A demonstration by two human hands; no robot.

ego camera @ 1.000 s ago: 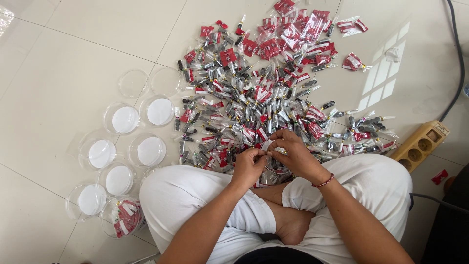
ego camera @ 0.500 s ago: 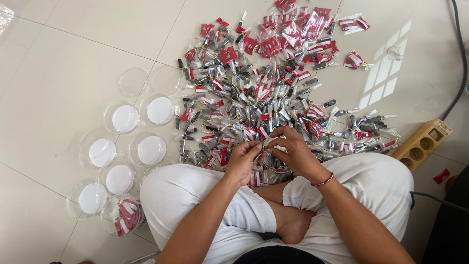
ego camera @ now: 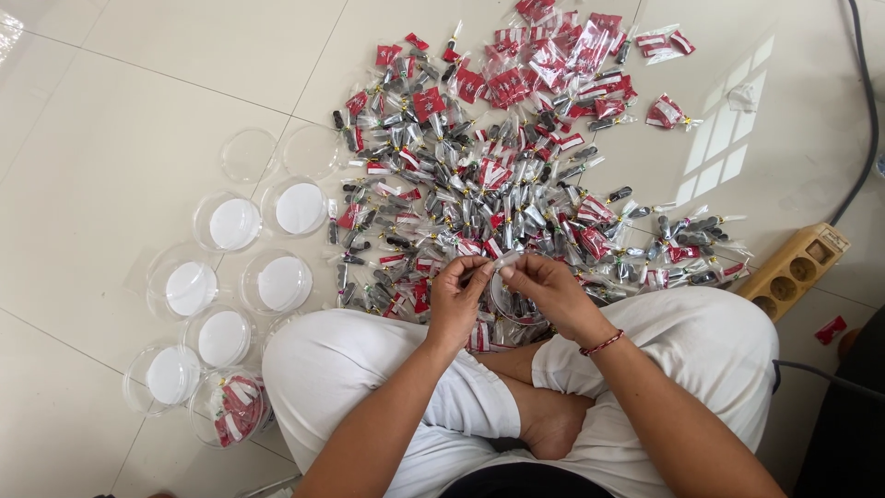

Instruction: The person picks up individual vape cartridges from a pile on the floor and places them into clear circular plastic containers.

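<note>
In the head view, a small clear packet (ego camera: pixel 502 262) is being pinched in narrow grips by the left hand (ego camera: pixel 458 300) and right hand (ego camera: pixel 551 293), at 6 o'clock of the packet pile (ego camera: pixel 516 175). Its contents are being hidden by fingertips.

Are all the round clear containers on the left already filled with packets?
No: only the nearest round clear container holds red packets, while the other containers show just white bottoms.

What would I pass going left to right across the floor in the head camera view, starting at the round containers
Clear round containers with white discs → pile of small red and silver packets → left hand → right hand, both pinching one small packet → beige power strip → black cable.
</note>
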